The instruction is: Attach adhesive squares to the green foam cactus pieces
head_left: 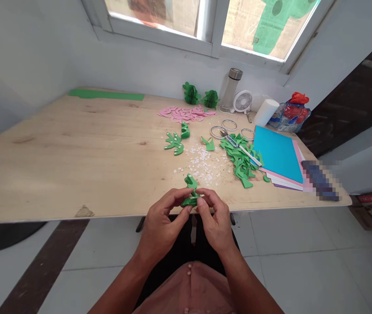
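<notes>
Between both hands, over the table's front edge, is a green paper cutout (pixel 191 181) that looks folded or stacked in layers. My left hand (pixel 168 216) pinches its left side with thumb and forefinger. From the other side, my right hand (pixel 215 216) grips the same paper near its lower part. The fingertips hide some of it. Farther back on the table lie several green cutouts (pixel 173 141) with small white patches, and a folded green piece (pixel 185 130). White paper bits (pixel 202 163) are scattered just beyond my hands.
Green scraps (pixel 240 159) lie to the right under a utility knife (pixel 243 149), near tape rolls (pixel 229 125) and blue paper (pixel 277 152). Behind are pink cutouts (pixel 186 114), green paper figures (pixel 191 93), a bottle (pixel 230 91) and a small fan (pixel 242 101).
</notes>
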Available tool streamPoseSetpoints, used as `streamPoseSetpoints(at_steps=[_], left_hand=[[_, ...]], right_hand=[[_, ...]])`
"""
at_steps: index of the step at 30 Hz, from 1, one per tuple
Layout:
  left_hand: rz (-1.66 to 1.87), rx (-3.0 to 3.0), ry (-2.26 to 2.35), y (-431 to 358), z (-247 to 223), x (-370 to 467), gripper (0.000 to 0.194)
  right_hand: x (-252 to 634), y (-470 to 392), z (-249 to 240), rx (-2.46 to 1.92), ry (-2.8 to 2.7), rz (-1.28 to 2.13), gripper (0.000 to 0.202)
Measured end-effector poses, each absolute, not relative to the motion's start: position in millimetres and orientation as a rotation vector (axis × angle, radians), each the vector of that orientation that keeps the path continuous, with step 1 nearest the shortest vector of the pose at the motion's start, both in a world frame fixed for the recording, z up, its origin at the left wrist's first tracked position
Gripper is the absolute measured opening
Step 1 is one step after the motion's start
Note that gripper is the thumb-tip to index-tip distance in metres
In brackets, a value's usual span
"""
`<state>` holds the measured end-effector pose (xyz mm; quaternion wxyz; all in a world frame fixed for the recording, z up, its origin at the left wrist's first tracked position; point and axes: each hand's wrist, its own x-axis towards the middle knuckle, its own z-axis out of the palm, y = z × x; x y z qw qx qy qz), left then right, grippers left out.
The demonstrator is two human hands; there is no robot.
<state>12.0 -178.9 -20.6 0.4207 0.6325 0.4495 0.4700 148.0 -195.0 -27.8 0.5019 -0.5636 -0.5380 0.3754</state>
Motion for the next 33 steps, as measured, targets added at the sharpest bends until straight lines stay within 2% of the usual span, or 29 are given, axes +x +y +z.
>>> streamPoseSetpoints(at_steps=[13,25,33], left_hand=[[1.196,1.651,1.2,-183.6,-19.8,14.6,0.028],[1.237,1.399,1.107,-183.7,-25.6,16.0,0.019],[1.242,1.397,1.033,-185.2,-22.8,19.3,0.015]], right_hand=[[145.9,-196.6,-28.1,-1.419,-1.25,0.928,0.022],[142.3,-197.7,-29.2,-1.436,-1.172,0.911,0.017],[134.9,-193.1,-27.2,-1.197,-0.715,1.204,0.041]])
